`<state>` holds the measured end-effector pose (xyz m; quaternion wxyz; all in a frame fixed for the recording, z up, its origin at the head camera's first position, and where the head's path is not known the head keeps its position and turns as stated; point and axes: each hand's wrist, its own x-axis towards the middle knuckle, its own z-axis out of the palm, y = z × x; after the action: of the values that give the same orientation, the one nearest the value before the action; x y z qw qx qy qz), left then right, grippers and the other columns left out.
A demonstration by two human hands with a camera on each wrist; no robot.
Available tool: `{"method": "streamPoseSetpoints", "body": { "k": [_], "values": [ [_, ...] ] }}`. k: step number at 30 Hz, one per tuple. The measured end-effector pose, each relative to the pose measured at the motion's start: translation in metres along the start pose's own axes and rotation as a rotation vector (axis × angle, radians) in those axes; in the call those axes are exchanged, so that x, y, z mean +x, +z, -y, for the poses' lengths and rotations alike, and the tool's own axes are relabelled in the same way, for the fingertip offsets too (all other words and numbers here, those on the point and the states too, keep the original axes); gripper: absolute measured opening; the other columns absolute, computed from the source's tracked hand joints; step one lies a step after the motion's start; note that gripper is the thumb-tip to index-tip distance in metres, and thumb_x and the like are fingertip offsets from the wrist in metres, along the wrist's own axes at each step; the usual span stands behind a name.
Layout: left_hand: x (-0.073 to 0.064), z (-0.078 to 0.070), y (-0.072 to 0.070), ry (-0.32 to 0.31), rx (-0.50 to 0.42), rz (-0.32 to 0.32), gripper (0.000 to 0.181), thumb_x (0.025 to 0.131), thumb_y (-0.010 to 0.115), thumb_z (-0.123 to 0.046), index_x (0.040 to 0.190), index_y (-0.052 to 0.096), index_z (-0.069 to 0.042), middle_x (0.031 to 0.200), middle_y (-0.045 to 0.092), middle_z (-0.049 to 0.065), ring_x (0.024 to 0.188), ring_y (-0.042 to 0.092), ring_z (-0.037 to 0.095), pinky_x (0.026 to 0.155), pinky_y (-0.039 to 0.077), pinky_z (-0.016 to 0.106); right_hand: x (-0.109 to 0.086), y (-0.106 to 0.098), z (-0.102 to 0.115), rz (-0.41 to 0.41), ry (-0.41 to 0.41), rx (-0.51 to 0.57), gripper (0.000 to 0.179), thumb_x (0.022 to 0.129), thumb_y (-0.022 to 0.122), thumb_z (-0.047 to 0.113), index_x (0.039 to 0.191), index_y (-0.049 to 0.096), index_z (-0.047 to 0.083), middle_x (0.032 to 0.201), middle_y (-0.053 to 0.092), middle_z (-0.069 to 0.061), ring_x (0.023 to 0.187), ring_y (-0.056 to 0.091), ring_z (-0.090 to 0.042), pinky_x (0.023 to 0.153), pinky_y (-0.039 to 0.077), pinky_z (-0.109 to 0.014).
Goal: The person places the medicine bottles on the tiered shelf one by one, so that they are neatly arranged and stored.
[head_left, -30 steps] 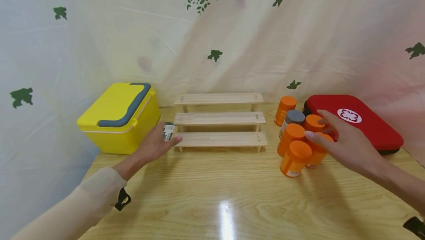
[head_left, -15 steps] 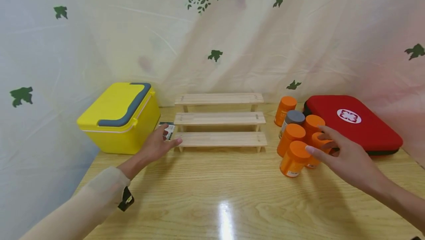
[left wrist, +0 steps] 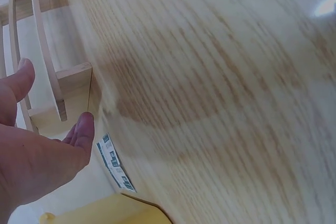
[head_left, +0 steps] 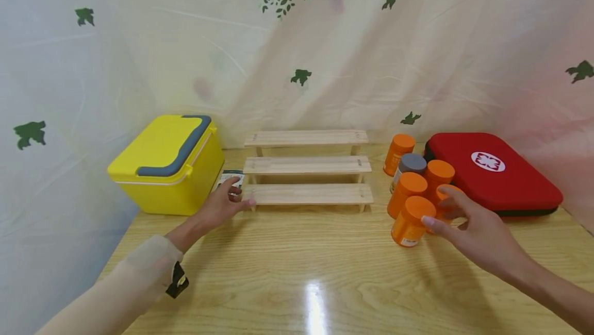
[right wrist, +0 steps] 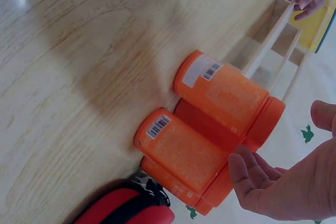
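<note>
Several orange pill bottles stand grouped on the right of the table, among them the front bottle [head_left: 408,229] and one with a grey cap [head_left: 413,162]. My right hand [head_left: 482,234] reaches over the group's right side. In the right wrist view its loosely bent fingertips are right at the cap of an orange bottle [right wrist: 181,153], while the thumb stands well apart. My left hand [head_left: 219,206] is by the left end of the three-step wooden rack [head_left: 306,195], thumb overlapping the lowest step. Its fingers hover over a small printed packet [left wrist: 115,161] and hold nothing.
A yellow cooler box [head_left: 162,144] with a grey handle stands at the left. Behind the bottles at the right lies a red first-aid case [head_left: 524,183]. A leaf-patterned cloth [head_left: 297,41] hangs behind the wooden table [head_left: 260,263].
My right hand has moved down and slightly toward me, from above the rear bottles to the front right ones. The left fingers have bent a little. The bottles have not moved.
</note>
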<state>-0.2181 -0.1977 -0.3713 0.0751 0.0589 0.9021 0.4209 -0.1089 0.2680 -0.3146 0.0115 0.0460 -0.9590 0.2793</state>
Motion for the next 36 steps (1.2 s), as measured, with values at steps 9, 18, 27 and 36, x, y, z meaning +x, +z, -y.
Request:
{"method": "streamPoseSetpoints", "body": {
  "k": [9, 18, 27, 36],
  "values": [
    [0.003, 0.007, 0.007, -0.021, -0.08, 0.007, 0.085, 0.087, 0.073, -0.027, 0.148, 0.023, 0.004, 0.13, 0.05, 0.028, 0.115, 0.054, 0.038, 0.094, 0.047, 0.047, 0.002, 0.01, -0.002, 0.057, 0.031, 0.035, 0.086, 0.088, 0.064, 0.051, 0.147, 0.028, 0.001, 0.132, 0.051, -0.025, 0.105, 0.056, -0.036, 0.073, 0.054, -0.038],
    [0.006, 0.01, 0.017, -0.042, -0.137, -0.033, 0.079, 0.085, 0.075, -0.02, 0.145, 0.03, 0.005, 0.119, 0.054, 0.027, 0.102, 0.057, 0.033, 0.077, 0.052, 0.032, 0.007, 0.021, -0.004, 0.062, 0.026, 0.059, 0.084, 0.088, 0.064, 0.051, 0.147, 0.03, 0.002, 0.136, 0.047, -0.028, 0.102, 0.06, -0.041, 0.074, 0.056, -0.044],
    [0.006, 0.011, 0.019, -0.099, -0.157, -0.044, 0.074, 0.088, 0.073, -0.02, 0.147, 0.032, -0.002, 0.121, 0.055, 0.025, 0.104, 0.056, 0.03, 0.083, 0.051, 0.034, 0.009, 0.032, -0.009, -0.021, -0.007, 0.064, 0.079, 0.088, 0.065, 0.048, 0.144, 0.034, 0.0, 0.129, 0.054, -0.028, 0.103, 0.06, -0.041, 0.079, 0.055, -0.047],
    [0.006, 0.011, 0.02, -0.137, -0.154, -0.044, 0.073, 0.089, 0.071, -0.021, 0.148, 0.032, -0.007, 0.131, 0.054, 0.025, 0.112, 0.056, 0.031, 0.095, 0.047, 0.043, 0.01, 0.036, -0.011, -0.079, -0.029, 0.068, 0.076, 0.089, 0.067, 0.044, 0.142, 0.037, -0.002, 0.13, 0.053, -0.029, 0.106, 0.059, -0.044, 0.082, 0.052, -0.05]
  ]
}}
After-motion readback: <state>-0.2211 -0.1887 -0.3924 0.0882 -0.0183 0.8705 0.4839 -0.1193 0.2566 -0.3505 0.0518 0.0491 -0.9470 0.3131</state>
